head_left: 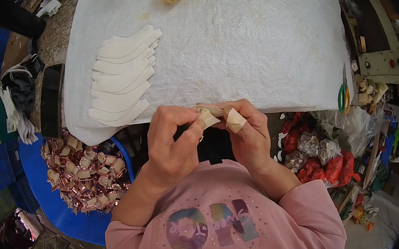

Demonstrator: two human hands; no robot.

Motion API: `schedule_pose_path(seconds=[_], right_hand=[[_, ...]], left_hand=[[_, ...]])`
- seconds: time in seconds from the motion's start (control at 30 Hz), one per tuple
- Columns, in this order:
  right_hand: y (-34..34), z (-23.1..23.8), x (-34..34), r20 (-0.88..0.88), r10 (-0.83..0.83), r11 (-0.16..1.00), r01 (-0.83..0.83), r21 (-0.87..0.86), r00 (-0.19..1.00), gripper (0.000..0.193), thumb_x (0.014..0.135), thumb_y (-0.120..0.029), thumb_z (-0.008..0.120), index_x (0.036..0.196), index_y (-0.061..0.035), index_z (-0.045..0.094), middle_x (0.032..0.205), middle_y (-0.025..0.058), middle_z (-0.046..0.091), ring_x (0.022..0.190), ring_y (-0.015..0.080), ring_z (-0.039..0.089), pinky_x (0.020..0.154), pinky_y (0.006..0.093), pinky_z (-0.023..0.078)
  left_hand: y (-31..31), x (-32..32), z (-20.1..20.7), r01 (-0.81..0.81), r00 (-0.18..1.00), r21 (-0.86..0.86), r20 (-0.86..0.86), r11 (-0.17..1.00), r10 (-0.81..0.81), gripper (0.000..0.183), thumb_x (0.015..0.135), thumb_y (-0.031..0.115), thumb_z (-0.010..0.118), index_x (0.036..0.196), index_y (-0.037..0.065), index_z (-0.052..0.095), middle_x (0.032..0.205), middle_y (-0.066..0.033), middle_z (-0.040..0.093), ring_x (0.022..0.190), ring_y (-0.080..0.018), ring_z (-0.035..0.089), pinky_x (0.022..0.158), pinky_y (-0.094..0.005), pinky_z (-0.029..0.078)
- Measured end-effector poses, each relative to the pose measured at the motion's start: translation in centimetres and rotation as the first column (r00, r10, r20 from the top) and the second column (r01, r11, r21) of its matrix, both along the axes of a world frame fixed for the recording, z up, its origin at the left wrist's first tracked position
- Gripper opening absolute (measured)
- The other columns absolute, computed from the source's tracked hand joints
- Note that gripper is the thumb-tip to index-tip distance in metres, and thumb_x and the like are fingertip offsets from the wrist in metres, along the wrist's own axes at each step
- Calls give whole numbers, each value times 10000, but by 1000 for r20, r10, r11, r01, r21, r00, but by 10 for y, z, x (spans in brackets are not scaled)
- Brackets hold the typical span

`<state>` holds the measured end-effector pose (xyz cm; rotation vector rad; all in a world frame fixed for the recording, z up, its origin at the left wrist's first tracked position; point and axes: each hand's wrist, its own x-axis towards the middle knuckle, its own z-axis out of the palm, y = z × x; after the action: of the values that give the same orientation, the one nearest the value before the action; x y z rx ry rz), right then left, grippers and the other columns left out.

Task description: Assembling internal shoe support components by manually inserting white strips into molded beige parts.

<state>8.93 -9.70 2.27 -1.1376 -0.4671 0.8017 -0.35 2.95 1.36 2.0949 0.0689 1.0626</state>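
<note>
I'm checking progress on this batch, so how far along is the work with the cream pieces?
Done, it seems: a heap of folded rose-gold and cream pieces fills the blue tub. In hand: the left hand and right hand pinch one small cream piece together. Left: a fanned stack of flat cream curved strips lies on the white woven cloth.

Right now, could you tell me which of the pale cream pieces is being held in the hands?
The small folded cream piece, pinched between left hand and right hand; the others lie stacked on the white cloth.

small beige strip [209,115], bent, pinched between fingers [195,130]
</note>
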Motion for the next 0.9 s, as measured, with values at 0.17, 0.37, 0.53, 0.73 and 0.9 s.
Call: schedule_pose_path(seconds=[0.17, 0.37, 0.53, 0.73, 0.9], right_hand=[[7, 2, -1, 252, 28, 972, 33, -233, 967, 227, 909, -80, 457, 1065, 37, 575, 904, 110, 660, 767, 107, 591, 664, 240, 470], [12, 3, 11, 448, 193, 935, -26, -353, 873, 219, 900, -95, 475, 1052, 18, 584, 847, 114, 647, 754, 116, 598, 657, 253, 466], [16, 1, 38, -154, 226, 960, -247, -132, 962, 302, 874, -209, 614, 1077, 10, 569, 943, 99, 639, 810, 159, 612, 737, 276, 503], [15, -1, 49, -92, 464, 869, -473, -142, 881, 346, 773, -98, 713, 1065, 16, 566, 890, 80, 633, 799, 121, 606, 686, 258, 507], [18, -7, 45, -16, 450, 858, -437, -270, 893, 325, 779, -100, 698, 1053, 16, 568, 869, 80, 630, 768, 111, 590, 620, 250, 497]], left_hand=[[-4, 4, 4, -95, 988, 268, -89, 959, 123, 181, 630, -43, 633, 794, -14, 561, 820, -92, 515, 642, -206, 487, 515, -302, 368], [2, 2, 1, -115, 970, 99, -205, 988, 133, 173, 662, -80, 613, 787, 11, 536, 817, -102, 539, 651, -226, 512, 533, -312, 398], [5, -10, -7, 29, 987, -462, -126, 887, -98, 137, 767, -57, 620, 797, 16, 509, 909, -133, 565, 807, -216, 569, 671, -298, 462], [4, -8, -1, 186, 973, -329, -67, 926, -219, 194, 725, -127, 615, 751, -3, 468, 885, -152, 590, 775, -226, 612, 605, -242, 486], [1, -5, -2, 127, 982, -189, -112, 974, -150, 182, 716, -123, 621, 750, -6, 486, 854, -148, 577, 703, -228, 576, 569, -257, 466]])
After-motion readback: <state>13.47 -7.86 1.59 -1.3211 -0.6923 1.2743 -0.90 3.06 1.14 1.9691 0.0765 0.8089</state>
